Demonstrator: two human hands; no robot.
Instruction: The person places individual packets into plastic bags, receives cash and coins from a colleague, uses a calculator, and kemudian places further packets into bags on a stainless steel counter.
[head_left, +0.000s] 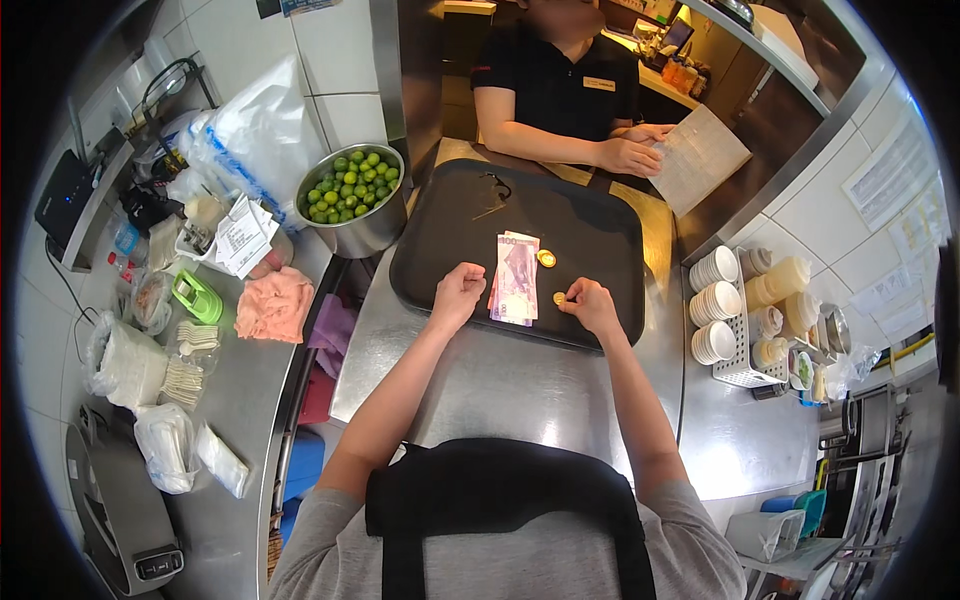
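On the black serving tray (442, 225) lies a small stack of purple banknotes (517, 281). Gold-coloured coins (547, 259) rest beside the notes' upper right side. My right hand (598, 309) pinches a coin (559, 298) at the tray's surface with thumb and forefinger. To the left of the notes, my left hand (457, 298) hovers over the tray's near edge, apart from the money. Its fingers are curled in, and its palm is hidden, so anything inside cannot be seen. A thin dark strip (496, 185) lies near the tray's far edge.
Across the pass-through, a person (559, 105) holds a clipboard-like sheet (697, 161). A steel pot of green citrus (352, 232) stands left of the tray. Rightward are stacked white cups (714, 300) and a basket of squeeze bottles (750, 352). A pink cloth (275, 305) sits on the left counter.
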